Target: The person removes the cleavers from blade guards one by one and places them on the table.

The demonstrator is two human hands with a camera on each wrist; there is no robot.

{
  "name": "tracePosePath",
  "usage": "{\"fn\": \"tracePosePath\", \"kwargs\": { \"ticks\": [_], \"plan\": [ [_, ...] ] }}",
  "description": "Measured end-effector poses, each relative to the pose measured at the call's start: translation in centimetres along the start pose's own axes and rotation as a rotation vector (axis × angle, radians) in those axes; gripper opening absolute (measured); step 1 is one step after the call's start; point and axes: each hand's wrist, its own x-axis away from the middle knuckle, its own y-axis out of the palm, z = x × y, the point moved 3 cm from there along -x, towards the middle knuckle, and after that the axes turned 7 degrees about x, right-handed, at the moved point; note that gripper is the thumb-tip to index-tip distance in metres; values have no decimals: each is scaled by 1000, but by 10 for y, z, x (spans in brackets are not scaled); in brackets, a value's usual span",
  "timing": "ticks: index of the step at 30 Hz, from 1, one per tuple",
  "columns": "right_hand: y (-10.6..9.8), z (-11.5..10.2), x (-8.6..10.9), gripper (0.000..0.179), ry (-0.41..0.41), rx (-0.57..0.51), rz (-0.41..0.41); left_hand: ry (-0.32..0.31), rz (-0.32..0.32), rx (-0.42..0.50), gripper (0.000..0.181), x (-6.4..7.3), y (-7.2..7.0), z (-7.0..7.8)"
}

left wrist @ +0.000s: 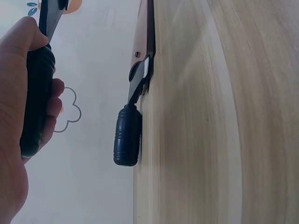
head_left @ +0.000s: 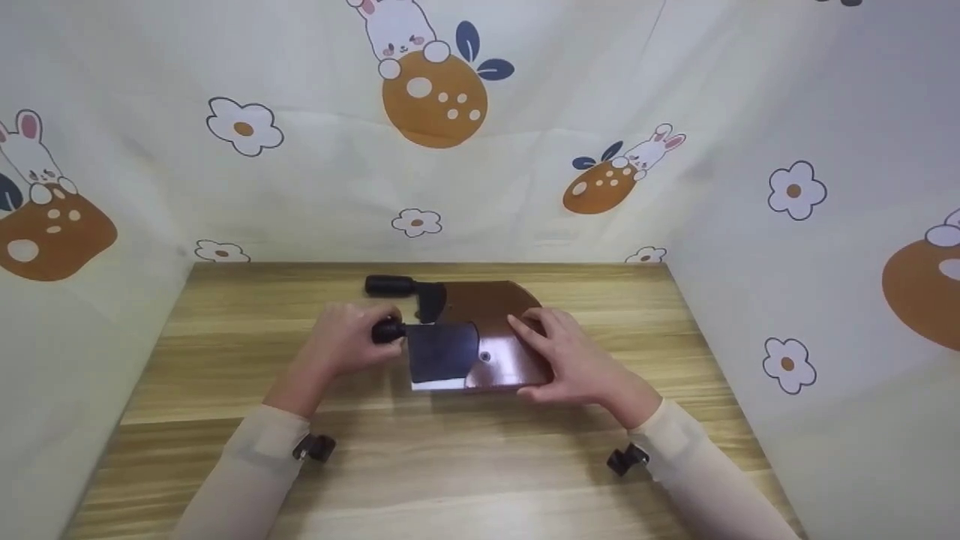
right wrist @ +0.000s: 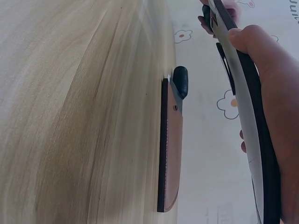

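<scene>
My left hand grips the ribbed black handle of a cleaver with a broad dark blade and a bright strip along its lower edge. The right end of that blade meets a glossy brown sheath with a rivet. My right hand holds the sheath by its right end, thumb at the near edge and fingers over the far side. In both wrist views this cleaver and sheath are raised above the table.
Just behind, a second black-handled cleaver lies on the wooden table, its blade mostly inside a brown sheath. A pale printed curtain stands along the back and both sides.
</scene>
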Motion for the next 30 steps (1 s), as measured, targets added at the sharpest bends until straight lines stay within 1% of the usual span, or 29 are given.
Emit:
{"fn": "tracePosePath", "kwargs": {
  "ticks": [6, 10, 17, 20, 23, 25, 27, 30],
  "plan": [
    [0, 1, 1, 114, -20, 18, 21, 40, 19, -21, 30, 1, -1, 0],
    [0, 3, 3, 113, -12, 10, 9, 32, 12, -6, 30, 3, -2, 0],
    [-1, 4, 5, 114, -8, -4, 6, 5, -15, 5, 32, 4, -2, -1],
    [-1, 4, 5, 113, -9, -8, 22, -8, -35, -30, 33, 4, -1, 1],
    [0, 4, 5, 114, -5, -12, 33, -38, -60, -78, 36, 4, 1, 2],
    [1, 4, 5, 115, 1, -10, 29, -62, -71, -94, 38, 3, 2, 3],
    [2, 4, 6, 115, 8, -5, 22, -86, -75, -81, 39, 3, 3, 3],
    [3, 5, 7, 115, 11, 2, 13, -107, -71, -38, 38, 4, 4, 3]
  ]
}}
